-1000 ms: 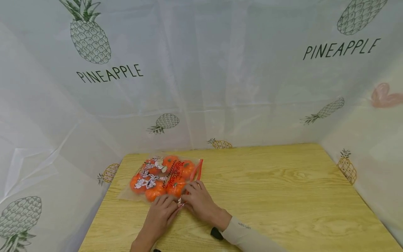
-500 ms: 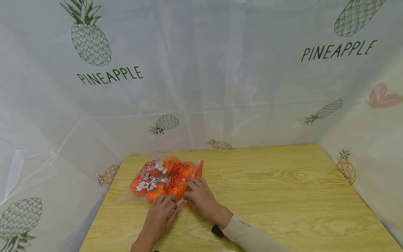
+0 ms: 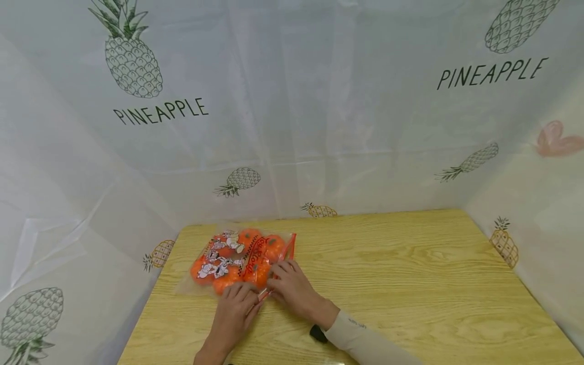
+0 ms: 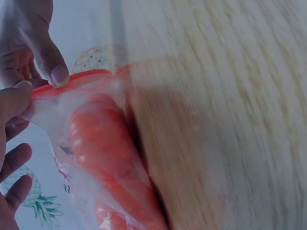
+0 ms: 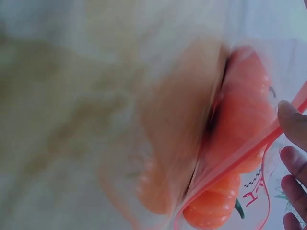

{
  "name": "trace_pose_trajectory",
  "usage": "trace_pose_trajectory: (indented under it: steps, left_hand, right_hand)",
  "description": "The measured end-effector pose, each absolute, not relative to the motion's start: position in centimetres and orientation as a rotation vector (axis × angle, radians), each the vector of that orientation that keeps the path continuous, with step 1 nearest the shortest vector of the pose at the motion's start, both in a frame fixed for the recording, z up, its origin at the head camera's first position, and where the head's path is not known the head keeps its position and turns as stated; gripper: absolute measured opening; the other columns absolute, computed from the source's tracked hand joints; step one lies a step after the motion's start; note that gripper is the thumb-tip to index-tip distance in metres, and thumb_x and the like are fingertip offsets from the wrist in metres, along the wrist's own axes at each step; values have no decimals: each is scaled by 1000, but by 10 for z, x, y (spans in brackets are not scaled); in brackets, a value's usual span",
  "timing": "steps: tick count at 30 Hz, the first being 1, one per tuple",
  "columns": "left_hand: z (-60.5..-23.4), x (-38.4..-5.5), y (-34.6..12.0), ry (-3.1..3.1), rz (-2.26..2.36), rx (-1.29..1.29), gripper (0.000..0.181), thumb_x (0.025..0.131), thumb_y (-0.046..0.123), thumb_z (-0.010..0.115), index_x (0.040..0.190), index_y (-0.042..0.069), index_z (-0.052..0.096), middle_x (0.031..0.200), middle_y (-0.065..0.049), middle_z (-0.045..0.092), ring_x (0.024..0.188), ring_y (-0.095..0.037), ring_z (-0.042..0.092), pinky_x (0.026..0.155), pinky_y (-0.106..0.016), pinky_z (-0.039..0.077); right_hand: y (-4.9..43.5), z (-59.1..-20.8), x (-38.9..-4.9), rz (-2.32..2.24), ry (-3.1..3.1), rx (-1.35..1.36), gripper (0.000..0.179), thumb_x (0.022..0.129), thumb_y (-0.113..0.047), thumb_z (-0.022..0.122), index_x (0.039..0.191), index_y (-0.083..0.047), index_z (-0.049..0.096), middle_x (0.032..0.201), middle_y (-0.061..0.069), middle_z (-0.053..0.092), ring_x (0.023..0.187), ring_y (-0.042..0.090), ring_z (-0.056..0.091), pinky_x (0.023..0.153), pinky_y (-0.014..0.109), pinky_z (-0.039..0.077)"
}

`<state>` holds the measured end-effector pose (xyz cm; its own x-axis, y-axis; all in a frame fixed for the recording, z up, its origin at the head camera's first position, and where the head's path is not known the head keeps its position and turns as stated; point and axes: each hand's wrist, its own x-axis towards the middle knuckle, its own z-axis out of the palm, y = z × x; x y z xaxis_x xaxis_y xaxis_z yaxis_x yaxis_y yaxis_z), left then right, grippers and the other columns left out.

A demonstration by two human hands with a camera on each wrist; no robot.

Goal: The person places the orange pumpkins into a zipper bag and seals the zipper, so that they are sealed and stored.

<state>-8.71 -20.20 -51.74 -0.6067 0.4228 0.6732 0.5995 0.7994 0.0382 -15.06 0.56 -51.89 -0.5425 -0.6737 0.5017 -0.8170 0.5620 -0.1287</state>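
Observation:
A clear zip bag (image 3: 218, 263) with red and white cartoon print lies at the left of the table. Several small orange toy pumpkins (image 3: 225, 279) with green stems show through its plastic. Its mouth, edged by a red zip strip (image 3: 290, 246), faces right. At the near corner of the mouth, my left hand (image 3: 232, 314) pinches the strip; in the left wrist view its thumb (image 4: 19, 96) lies against the red edge. Just to the right, my right hand (image 3: 296, 294) holds the same strip, its thumb (image 5: 290, 117) over the red edge in the right wrist view. Fingers under the strip are partly hidden.
The wood-grain table (image 3: 410, 274) stretches to the right of the bag. White curtains printed with pineapples (image 3: 244, 178) close in the back and both sides. Part of a black wrist device (image 3: 318, 333) shows under the right wrist.
My right hand has shifted slightly up along the strip, and the mouth near the left hand lies straighter. The left hand keeps its hold; the bag has barely moved.

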Motion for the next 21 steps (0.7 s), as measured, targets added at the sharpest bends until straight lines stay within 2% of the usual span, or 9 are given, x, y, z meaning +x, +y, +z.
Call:
trace_pose_trajectory:
  steps: [15,21]
  left_hand:
    - [-515,-81,-210,-2289,-392,-731,54,113,50,38,73,23,61,102,7,69,97,-17,61,85,-38,44]
    - [-515,-81,-212,-2261,-409,-738,52,112,49,40,74,23,63,103,7,70,97,-16,61,84,-34,41]
  right_hand:
    - [15,-521,-181,374,-2401,1139,15,92,-33,83,87,-29,69,107,-7,60,103,17,54,100,40,43]
    - [17,-521,-192,325,-2430,1099,10,91,-33,84,92,-32,73,106,-6,58,106,19,54,100,41,43]
